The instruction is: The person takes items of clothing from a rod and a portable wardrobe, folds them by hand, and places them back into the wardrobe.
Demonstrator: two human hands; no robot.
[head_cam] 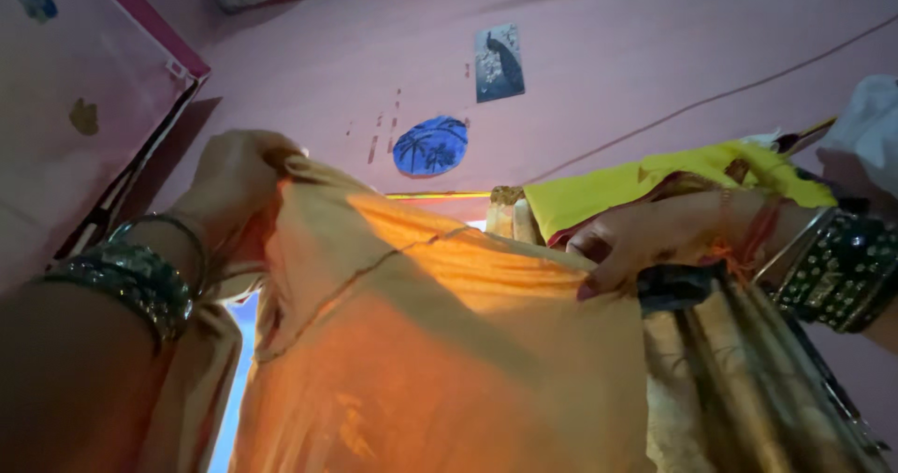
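Head view, the only one I have, camera tilted up toward wall and ceiling. I see my left hand (234, 178) raised high at upper left, fingers curled shut and pinching the top edge of an orange cloth (421, 342). Stacked bangles (140, 281) sit on that wrist, dark and glittery with a thin ring above them.

My right hand (645, 239) comes in from the right, fingers bent down over the cloth's upper edge, thumb underneath; it grips the same orange cloth at its right corner. Red-orange thread (748, 239) wraps the wrist, then a wide band of dark studded bangles (842, 272).

The orange cloth hangs between both hands and fills the lower middle of the frame, folds running diagonally, a seam line crossing it from left to right. It is held up, spread, touching both hands.

Behind the right hand, a yellow cloth (655, 188) is draped over a line or rod, with a striped gold-and-dark fabric (739, 389) hanging below it at lower right. Something white (870, 127) sits at the far right edge; I cannot tell what it is.

Pink wall (608, 71) behind. On it a round blue sticker with palm trees (430, 145) and a small peacock picture (499, 61) above. Pink-framed panel (94, 89) at upper left.
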